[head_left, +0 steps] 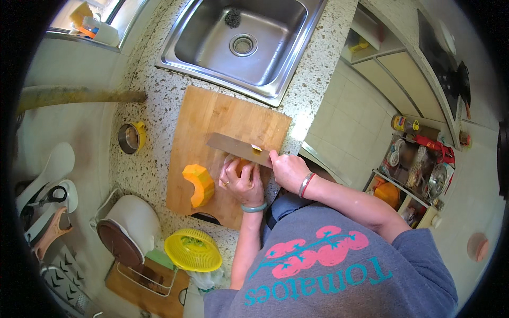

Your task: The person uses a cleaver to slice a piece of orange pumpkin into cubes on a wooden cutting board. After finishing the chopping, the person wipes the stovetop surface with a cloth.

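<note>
Hanging at your far left are scissors (50, 196) among other kitchen tools. Next come a white pot (137, 217) with a brown lid and, farther up the counter, a yellow mug (141, 135). A yellow basket (196, 262) sits near the close end of your wooden cutting board (228, 114). On that board lies a curved pumpkin slice (199, 185), just left of your left hand (242, 181), whose fingers are curled down on an orange pumpkin piece (242, 166). The knife (229, 144) reaches across just beyond those fingers; you cannot tell whether its edge touches the piece. Your right hand (290, 172) is wrapped around the handle. Farther right, a low shelf holds a rounded orange thing (387, 195).
</note>
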### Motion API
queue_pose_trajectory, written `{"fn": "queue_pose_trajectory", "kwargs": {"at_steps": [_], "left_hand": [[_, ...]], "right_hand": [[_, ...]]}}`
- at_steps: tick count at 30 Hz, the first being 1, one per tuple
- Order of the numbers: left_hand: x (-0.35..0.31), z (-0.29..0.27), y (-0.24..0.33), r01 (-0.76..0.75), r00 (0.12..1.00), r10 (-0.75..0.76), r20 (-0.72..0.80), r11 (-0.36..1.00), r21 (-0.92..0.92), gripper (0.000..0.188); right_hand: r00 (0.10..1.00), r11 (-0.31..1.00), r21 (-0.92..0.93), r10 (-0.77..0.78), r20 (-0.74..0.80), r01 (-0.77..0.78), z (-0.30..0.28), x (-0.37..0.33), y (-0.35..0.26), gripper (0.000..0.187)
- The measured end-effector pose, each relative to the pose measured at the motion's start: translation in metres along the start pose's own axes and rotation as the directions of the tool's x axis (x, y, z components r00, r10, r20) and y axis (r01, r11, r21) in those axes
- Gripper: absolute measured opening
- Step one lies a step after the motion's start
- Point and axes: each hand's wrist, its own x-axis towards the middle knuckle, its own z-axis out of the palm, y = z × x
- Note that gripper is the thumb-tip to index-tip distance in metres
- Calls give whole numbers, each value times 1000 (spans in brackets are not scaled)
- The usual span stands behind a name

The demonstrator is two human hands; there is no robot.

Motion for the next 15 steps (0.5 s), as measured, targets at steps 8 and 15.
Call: {"fn": "queue_pose_trajectory", "kwargs": {"at_steps": [8, 15], "left_hand": [[7, -6, 6, -34, 998, 31, 50, 998, 61, 27], [9, -17, -11, -166, 979, 159, 131, 985, 46, 25]], "right_hand": [[993, 984, 176, -23, 118, 2, -30, 19, 19, 15], [993, 976, 185, -117, -16, 118, -21, 12, 33, 18]]}}
